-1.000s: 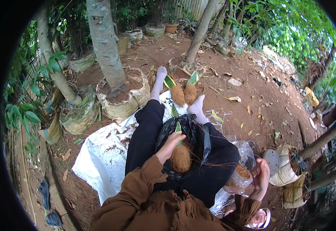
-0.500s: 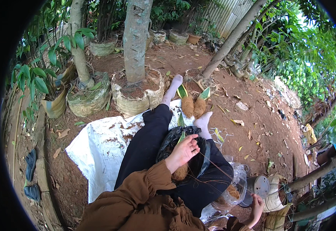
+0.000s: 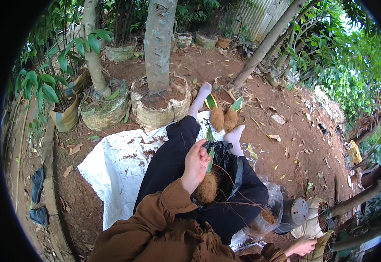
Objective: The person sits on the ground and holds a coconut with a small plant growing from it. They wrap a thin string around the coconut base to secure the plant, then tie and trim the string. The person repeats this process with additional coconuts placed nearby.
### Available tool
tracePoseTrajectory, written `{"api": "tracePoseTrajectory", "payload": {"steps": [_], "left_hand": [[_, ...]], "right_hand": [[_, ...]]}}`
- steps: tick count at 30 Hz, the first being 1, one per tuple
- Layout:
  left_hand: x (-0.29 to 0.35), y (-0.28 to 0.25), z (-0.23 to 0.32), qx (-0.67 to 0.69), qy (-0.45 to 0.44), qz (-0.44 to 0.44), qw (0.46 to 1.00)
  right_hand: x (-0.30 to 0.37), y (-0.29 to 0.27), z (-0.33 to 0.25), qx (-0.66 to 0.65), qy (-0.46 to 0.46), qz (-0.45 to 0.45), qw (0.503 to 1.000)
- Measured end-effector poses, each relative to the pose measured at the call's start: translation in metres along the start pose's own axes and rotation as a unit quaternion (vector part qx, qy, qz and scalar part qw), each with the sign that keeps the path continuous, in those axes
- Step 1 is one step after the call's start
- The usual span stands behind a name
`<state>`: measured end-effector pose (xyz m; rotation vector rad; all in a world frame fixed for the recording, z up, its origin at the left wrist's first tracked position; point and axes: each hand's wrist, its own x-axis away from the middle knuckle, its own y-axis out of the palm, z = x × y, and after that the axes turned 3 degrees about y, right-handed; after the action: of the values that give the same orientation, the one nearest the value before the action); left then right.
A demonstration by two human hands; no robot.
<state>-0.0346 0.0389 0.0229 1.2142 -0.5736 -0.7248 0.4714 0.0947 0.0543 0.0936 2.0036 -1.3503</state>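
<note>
Reddish soil [image 3: 286, 153] scattered with dry leaves fills my feed, its edges bending into the dark fisheye rim. Closest to me, brown sleeves [image 3: 155, 218] enter from below, the right one mostly cut off. Over the lap, the left hand [image 3: 195, 163] has its fingers partly curled just beside a green leaf [image 3: 211, 159]; I cannot tell whether it pinches anything. That leaf rises from a fibre-wrapped root ball [image 3: 206, 188], which sits in the lap below the left hand's fingers and well apart from the right hand [image 3: 303, 246]. The right hand is out to the side, fingers bent, overlapping a tan grow bag [image 3: 319, 246]; whether it grips a thread I can't make out. Thin reddish strands [image 3: 243, 201] trail across the black trousers. Behind the ball, a black plastic bag [image 3: 222, 150] lies crumpled, its depths too dark to read. Beside the right knee, a clear plastic bag [image 3: 275, 198] holds brown fibre [image 3: 267, 216], next to a grey cylindrical pot [image 3: 298, 211] tipped on its side. Under the legs, a white woven sheet [image 3: 118, 174] carries dark crumbs. Near the feet lie two more fibre-wrapped plants [image 3: 217, 118]. Farther off, a pale sack planter [image 3: 153, 117] holds soil and a tree trunk [image 3: 157, 52]; behind stand a small terracotta pot [image 3: 223, 42] and corrugated sheeting [image 3: 262, 17].
</note>
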Motion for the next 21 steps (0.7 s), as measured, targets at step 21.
{"api": "tracePoseTrajectory", "payload": {"steps": [21], "left_hand": [[0.024,0.006,-0.027,-0.266,-0.086,-0.102,0.955]], "right_hand": [[0.09,-0.061,-0.104,-0.463,-0.457,-0.56,0.513]]}}
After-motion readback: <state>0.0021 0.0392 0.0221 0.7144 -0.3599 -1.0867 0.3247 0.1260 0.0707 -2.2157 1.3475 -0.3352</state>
